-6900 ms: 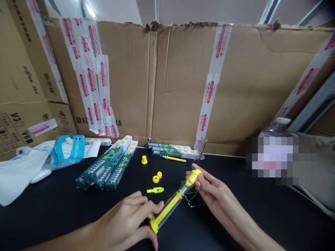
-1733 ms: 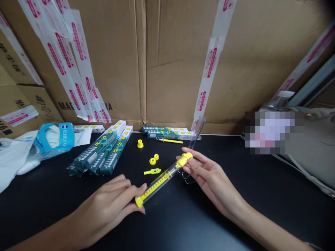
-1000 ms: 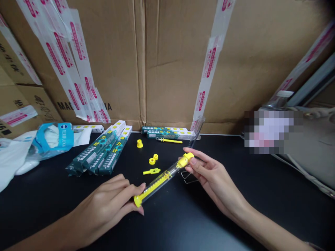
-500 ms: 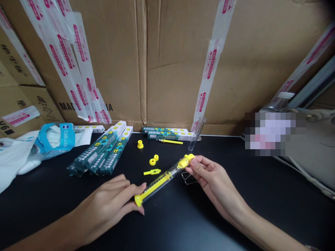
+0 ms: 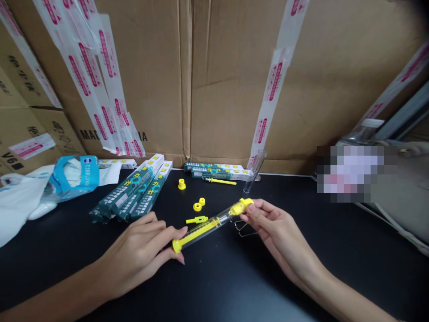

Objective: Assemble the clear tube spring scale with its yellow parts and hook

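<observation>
Between my hands is a clear tubular spring scale (image 5: 201, 231) with a yellow scale strip inside, tilted with its right end higher. My left hand (image 5: 144, 248) pinches the yellow cap at its lower left end. The fingers of my right hand (image 5: 273, 223) are closed on the yellow cap at the upper right end. Bent metal wire (image 5: 240, 229) shows beside and partly behind my right fingers. Just beyond the tube lie a flat yellow piece (image 5: 197, 220) and two yellow rings (image 5: 197, 206). A yellow cap (image 5: 181, 184) stands farther back.
Green-and-white boxes (image 5: 147, 190) lie at the left, with more boxes (image 5: 217, 170) at the back. A yellow rod with a spring (image 5: 221, 181) and an empty clear tube (image 5: 255, 172) are near them. Blue-and-white packaging (image 5: 75, 174) is far left. Large cardboard (image 5: 231, 89) walls the back.
The spring scale lies a little flatter, its left end raised slightly with my left hand. Both hands keep their hold. The whole view has shifted slightly.
</observation>
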Demonstrator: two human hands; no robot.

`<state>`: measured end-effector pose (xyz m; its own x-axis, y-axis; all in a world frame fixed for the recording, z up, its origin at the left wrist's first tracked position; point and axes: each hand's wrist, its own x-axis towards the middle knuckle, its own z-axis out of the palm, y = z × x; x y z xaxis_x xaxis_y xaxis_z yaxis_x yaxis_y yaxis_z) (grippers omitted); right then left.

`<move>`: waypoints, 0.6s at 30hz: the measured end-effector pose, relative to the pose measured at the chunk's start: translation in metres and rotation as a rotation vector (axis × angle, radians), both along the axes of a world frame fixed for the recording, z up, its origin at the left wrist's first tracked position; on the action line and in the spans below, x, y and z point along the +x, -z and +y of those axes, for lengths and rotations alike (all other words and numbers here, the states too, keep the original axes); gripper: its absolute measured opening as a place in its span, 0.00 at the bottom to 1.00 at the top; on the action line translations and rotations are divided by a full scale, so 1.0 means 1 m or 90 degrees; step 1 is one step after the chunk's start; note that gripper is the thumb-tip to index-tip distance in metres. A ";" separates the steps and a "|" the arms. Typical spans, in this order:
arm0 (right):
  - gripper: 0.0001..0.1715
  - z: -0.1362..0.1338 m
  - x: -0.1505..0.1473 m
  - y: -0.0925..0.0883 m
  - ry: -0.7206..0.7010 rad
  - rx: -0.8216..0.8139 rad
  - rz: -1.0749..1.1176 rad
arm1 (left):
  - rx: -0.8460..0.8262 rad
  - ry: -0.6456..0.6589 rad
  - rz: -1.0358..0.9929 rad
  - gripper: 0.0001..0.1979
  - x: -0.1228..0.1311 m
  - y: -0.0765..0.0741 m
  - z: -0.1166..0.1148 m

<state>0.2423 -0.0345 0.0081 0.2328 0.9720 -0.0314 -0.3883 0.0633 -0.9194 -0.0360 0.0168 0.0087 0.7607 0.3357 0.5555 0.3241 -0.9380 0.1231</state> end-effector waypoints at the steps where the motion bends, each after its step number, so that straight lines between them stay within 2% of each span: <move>1: 0.12 0.000 0.000 0.000 0.000 -0.001 0.003 | 0.002 0.003 0.002 0.10 0.000 0.000 0.000; 7: 0.12 0.000 0.001 0.001 0.001 -0.022 0.041 | 0.026 0.006 0.006 0.10 0.003 -0.004 -0.002; 12: 0.11 0.000 0.000 0.004 -0.012 -0.041 0.070 | 0.017 -0.026 0.005 0.10 0.005 -0.007 -0.005; 18: 0.24 -0.001 -0.002 0.002 -0.013 -0.078 0.077 | 0.008 -0.072 0.028 0.10 0.005 -0.007 -0.007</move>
<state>0.2407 -0.0355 0.0057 0.1997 0.9638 -0.1769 -0.4965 -0.0561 -0.8662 -0.0314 0.0094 0.0156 0.7427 0.4131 0.5271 0.4321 -0.8969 0.0941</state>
